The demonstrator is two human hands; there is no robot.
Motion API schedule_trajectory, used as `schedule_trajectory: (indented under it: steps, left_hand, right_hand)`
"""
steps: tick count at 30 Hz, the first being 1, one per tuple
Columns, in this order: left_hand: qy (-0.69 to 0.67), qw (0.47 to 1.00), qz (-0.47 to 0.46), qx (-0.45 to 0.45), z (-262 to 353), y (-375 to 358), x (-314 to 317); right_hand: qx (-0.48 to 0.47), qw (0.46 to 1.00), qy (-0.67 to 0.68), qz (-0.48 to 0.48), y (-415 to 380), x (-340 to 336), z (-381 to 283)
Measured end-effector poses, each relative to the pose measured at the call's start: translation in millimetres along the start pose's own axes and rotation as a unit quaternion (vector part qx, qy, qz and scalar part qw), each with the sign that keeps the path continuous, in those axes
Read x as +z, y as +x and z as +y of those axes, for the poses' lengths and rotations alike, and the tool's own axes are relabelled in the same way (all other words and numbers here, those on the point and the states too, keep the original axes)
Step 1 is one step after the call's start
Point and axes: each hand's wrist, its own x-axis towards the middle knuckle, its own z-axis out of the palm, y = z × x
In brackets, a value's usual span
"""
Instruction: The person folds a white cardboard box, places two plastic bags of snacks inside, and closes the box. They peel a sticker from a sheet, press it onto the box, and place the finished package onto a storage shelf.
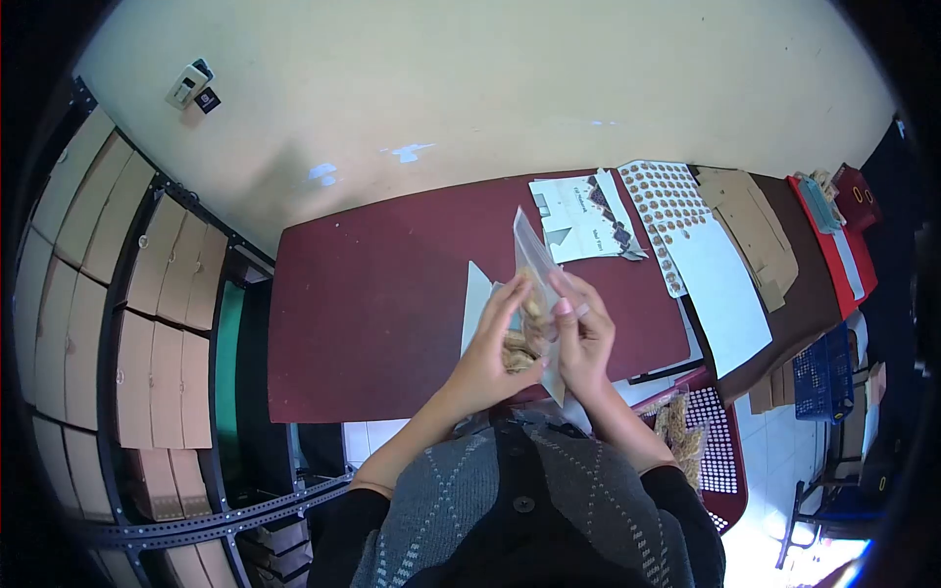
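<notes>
A clear plastic bag [530, 257] with pale brown pieces in its lower part is held up in front of my chest, over the near edge of the table. My left hand [487, 355] is closed round the bag's left side. On the other side my right hand [585, 338] grips the bag, thumb and fingers pressed on the plastic. What the brown pieces are I cannot make out. A white sheet or flat pack [474, 306] lies on the table behind my left hand, partly hidden by it.
The dark red table [372, 304] carries printed white packaging [580, 218] at the back. To its right are a sheet of round stickers [667, 211], flat cardboard [750, 230] and a red folder [849, 257]. A red basket [730, 490] holds filled bags [676, 431]. Boxed shelves [162, 363] stand left.
</notes>
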Motion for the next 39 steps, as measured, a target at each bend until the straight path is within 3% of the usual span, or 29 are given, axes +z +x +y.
schedule_trajectory:
  steps: [2, 3, 5, 7, 10, 14, 15, 16, 18, 20, 22, 24, 26, 28, 30, 32, 34, 37, 38, 39]
  left_hand:
    - [-0.023, 0.999, 0.032, 0.013, -2.0, 4.2, 12.9]
    - [-0.058, 0.995, 0.075, -0.016, -9.6, 6.5, 17.7]
    - [-0.194, 0.965, 0.154, -0.082, -20.9, 10.1, 27.1]
    - [-0.178, 0.973, 0.132, -0.073, -32.8, 18.8, 21.4]
    - [-0.217, 0.967, 0.099, -0.091, -56.4, 27.0, 15.7]
    - [-0.323, 0.942, 0.019, -0.089, -74.6, 34.9, 5.7]
    - [-0.360, 0.927, -0.009, -0.103, -78.5, 36.2, 3.6]
    - [-0.395, 0.911, -0.036, -0.116, -82.3, 36.5, 3.6]
    - [-0.365, 0.926, -0.017, -0.100, -86.3, 36.8, 6.2]
    - [-0.307, 0.941, -0.049, -0.133, -88.6, 35.4, 2.4]
    - [-0.299, 0.939, -0.035, -0.165, -99.6, 36.3, 2.5]
    - [-0.270, 0.947, -0.090, -0.151, -104.8, 37.5, -4.0]
    - [-0.266, 0.949, -0.101, -0.136, -100.1, 36.5, -7.0]
    - [-0.408, 0.894, -0.027, -0.185, -86.9, 37.5, -7.1]
    - [-0.412, 0.897, -0.026, -0.161, -92.0, 36.5, -9.2]
    - [-0.331, 0.931, -0.059, -0.144, -94.8, 34.7, -10.3]
    - [-0.346, 0.923, -0.058, -0.155, -88.9, 31.9, -13.6]
    - [-0.341, 0.938, -0.062, 0.025, -104.6, 35.3, -9.9]
    - [-0.340, 0.938, -0.060, 0.026, -107.0, 33.4, -8.3]
    - [-0.554, 0.831, -0.035, -0.044, -91.6, 35.4, -12.3]
  right_hand:
    - [-0.134, 0.989, -0.030, -0.060, 1.8, 8.0, -0.9]
    - [-0.078, 0.992, -0.003, -0.104, 2.1, 7.6, -7.5]
    - [-0.107, 0.986, -0.039, -0.125, 11.6, 3.8, -6.1]
    - [-0.146, 0.962, -0.185, -0.141, 22.7, -6.1, -5.4]
    - [-0.171, 0.952, -0.247, -0.053, 37.9, -17.5, -3.7]
    - [-0.140, 0.954, -0.261, -0.036, 52.7, -37.6, 15.6]
    - [-0.010, 0.992, -0.046, -0.113, 54.0, -40.7, 21.6]
    - [0.121, 0.961, 0.173, -0.182, 53.8, -43.4, 29.9]
    - [0.154, 0.953, 0.184, -0.185, 47.1, -45.0, 55.3]
    - [0.205, 0.938, 0.060, -0.274, 43.7, -46.9, 67.9]
    - [0.203, 0.943, 0.080, -0.250, 41.0, -41.6, 60.1]
    - [0.200, 0.948, 0.100, -0.226, 40.8, -39.3, 58.5]
    - [0.101, 0.947, 0.116, -0.282, 43.8, -40.8, 62.3]
    - [0.117, 0.943, 0.115, -0.290, 45.4, -39.5, 61.1]
    - [0.169, 0.945, 0.139, -0.243, 46.3, -37.3, 51.6]
    - [0.194, 0.939, 0.143, -0.245, 47.5, -38.2, 43.6]
    - [0.110, 0.935, 0.108, -0.318, 47.7, -38.0, 51.4]
    - [0.083, 0.950, 0.087, -0.287, 48.2, -37.4, 54.6]
    - [0.061, 0.961, 0.072, -0.260, 49.3, -37.1, 55.5]
    - [0.058, 0.970, 0.079, -0.221, 49.5, -35.0, 54.9]
